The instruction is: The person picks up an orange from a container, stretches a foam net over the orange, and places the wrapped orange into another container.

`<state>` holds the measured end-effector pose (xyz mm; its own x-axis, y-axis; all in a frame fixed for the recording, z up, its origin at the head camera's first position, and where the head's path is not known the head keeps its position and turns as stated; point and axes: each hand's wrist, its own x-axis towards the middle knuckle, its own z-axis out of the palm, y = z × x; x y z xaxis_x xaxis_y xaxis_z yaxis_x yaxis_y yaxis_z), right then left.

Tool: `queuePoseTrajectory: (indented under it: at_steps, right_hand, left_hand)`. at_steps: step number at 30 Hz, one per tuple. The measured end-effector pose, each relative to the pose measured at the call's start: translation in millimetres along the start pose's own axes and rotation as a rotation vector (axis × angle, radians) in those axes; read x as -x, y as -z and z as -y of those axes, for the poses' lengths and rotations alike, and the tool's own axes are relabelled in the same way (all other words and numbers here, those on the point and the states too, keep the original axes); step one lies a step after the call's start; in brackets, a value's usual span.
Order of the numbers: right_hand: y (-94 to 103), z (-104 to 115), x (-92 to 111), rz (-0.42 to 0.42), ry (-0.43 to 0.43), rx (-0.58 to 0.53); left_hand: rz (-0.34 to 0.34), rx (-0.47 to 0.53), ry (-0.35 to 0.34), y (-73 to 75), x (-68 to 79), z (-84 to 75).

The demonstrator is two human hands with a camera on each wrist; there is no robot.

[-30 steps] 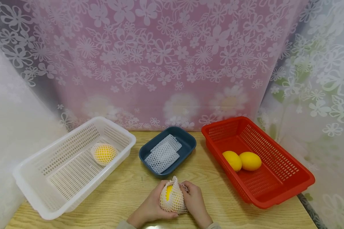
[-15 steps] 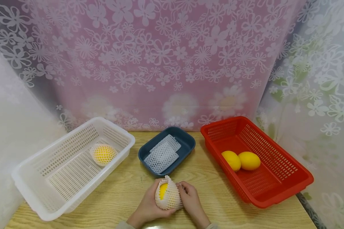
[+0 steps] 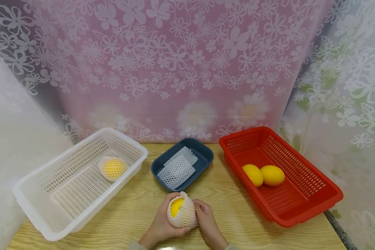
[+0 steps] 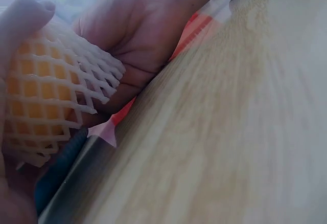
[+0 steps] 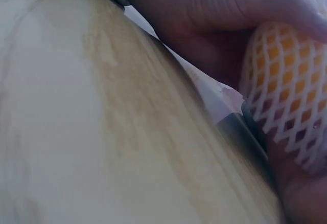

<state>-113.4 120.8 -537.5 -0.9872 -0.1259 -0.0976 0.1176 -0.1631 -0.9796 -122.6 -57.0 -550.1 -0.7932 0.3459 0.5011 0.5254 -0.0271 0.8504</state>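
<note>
In the head view, a yellow fruit (image 3: pixel 176 207), oval like a lemon or mango, sits inside a white foam net (image 3: pixel 189 216) at the front middle. Its yellow skin shows through a gap at the upper left. My left hand (image 3: pixel 162 220) cups the wrapped fruit from the left, thumb along the near side. On the right side, my right hand (image 3: pixel 207 221) has curled fingers gripping the net's edge. The left wrist view shows the net's loose open end (image 4: pixel 104 78) against the right hand's fingers, which it partly hides.
A white basket (image 3: pixel 78 225) on the left holds one netted fruit (image 3: pixel 113 168). Behind the hands, a dark blue tray (image 3: pixel 203 152) carries foam nets (image 3: pixel 178 170). The red basket (image 3: pixel 300 220) at right contains two bare yellow fruits (image 3: pixel 272 175). A floral curtain (image 3: pixel 190 69) hangs behind the table.
Both hands have shifted slightly left with the netted fruit. It has turned so that a larger yellow patch shows, and the net's peaked top sits lower. Baskets and tray stay put.
</note>
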Motion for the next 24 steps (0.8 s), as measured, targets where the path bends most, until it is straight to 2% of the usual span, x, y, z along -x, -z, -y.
queuePoseTrajectory:
  at_steps: [6, 15, 21, 24]
  right_hand:
    - [-1.6, 0.4, -0.3, -0.067, 0.004, -0.022]
    - [-2.2, -0.5, -1.2, -0.098, 0.018, -0.049]
    - [-1.8, 0.5, -2.0, -0.107, -0.030, -0.106]
    - [-0.7, 1.2, -1.3, -0.033, -0.062, -0.228]
  left_hand:
    - [0.038, 0.062, 0.066, -1.1, -1.0, 0.1]
    - [0.081, 0.136, 0.086, -0.4, -3.3, 0.6]
    - [0.045, 0.088, 0.072, -1.3, -3.1, -1.5]
    - [0.003, 0.097, 0.046, -1.5, -2.4, -3.7]
